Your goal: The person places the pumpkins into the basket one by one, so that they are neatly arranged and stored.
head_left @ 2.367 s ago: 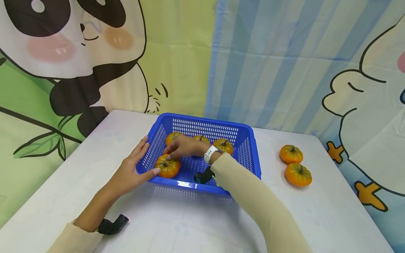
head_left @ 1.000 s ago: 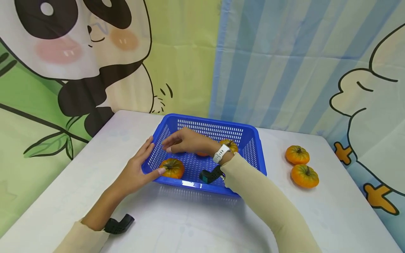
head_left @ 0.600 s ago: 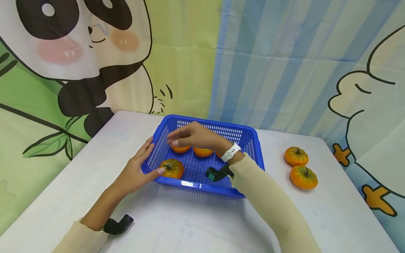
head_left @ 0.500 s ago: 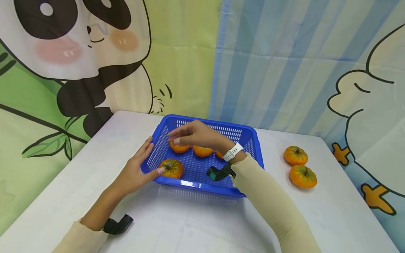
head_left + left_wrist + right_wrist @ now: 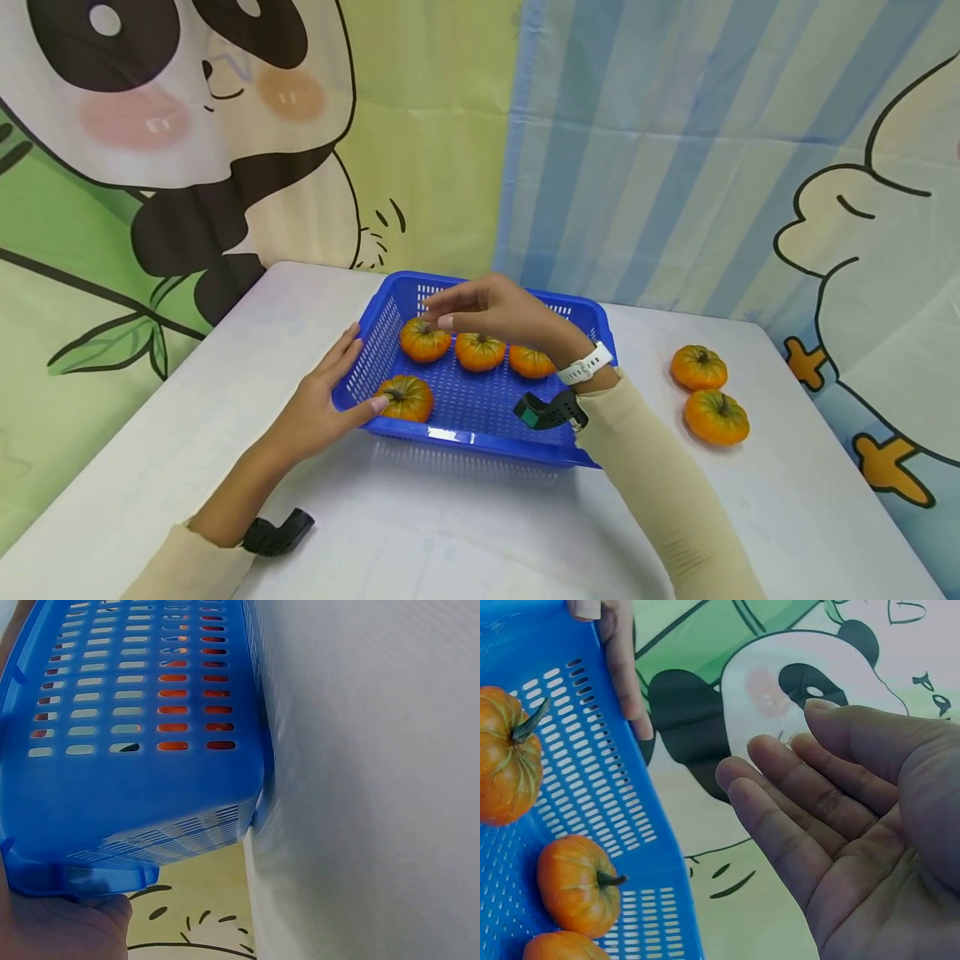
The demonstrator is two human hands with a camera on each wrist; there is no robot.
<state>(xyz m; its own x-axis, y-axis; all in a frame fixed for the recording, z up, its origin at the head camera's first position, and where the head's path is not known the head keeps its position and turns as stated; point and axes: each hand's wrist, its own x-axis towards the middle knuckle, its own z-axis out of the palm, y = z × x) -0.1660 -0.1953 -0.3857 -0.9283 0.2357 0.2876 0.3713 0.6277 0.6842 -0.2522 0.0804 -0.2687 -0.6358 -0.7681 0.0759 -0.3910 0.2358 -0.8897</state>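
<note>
My left hand rests on the left end of a blue plastic basket, straight fingers along the outside of the rim and thumb over the front corner. By that thumb sits a small orange pumpkin. Along the back of the basket are a left pumpkin, a middle pumpkin and a right pumpkin, partly covered by my right wrist. Above them hovers my right hand, holding nothing; its fingers look relaxed and parted from the thumb in the right wrist view.
Right of the basket, two more pumpkins, a rear one and a front one, sit close together on the white table. A printed curtain hangs behind the table.
My right hand was at the front-left pumpkin, then left it and rose back and to the right, uncovering the back pumpkins. My left hand has stayed at the basket's corner.
</note>
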